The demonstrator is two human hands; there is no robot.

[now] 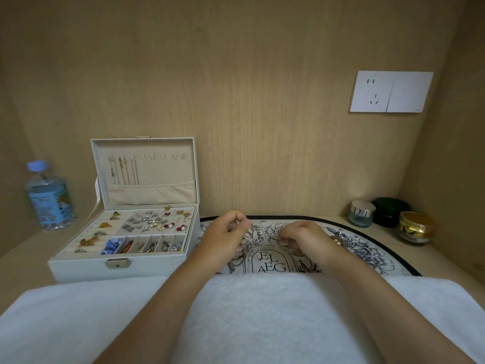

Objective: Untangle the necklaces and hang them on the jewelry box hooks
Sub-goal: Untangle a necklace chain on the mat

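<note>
White towel [262, 324] fills the bottom edge, cut off on three sides, and both forearms lie across it. Its far edge covers the near part of the printed mat [367, 248], so only the letters "EL AEG" can be read.

At the far left a water bottle [48, 198] stands on the bench [21, 266], its label too blurred to read. Beside it the jewelry box [78, 269] sits open with its lid upright. A few thin chains [123, 170] hang from the left hooks [147, 156] in the lid, their lower ends tucked into a cloth pocket. The tray below holds small pieces too tiny to name.

The left hand [223, 237] is over the mat's left side, its fingers curled and pinching a fine chain. The tangled necklaces [258, 236] lie on the mat between the hands, hard to pick out against the flower print. The right hand [307, 237] has its fingers curled down, gripping part of the tangle.

Three small jars [389, 211] stand at the right, near the corner. A white wall socket [391, 91] is mounted on the wood-panelled wall [262, 101] above them.
</note>
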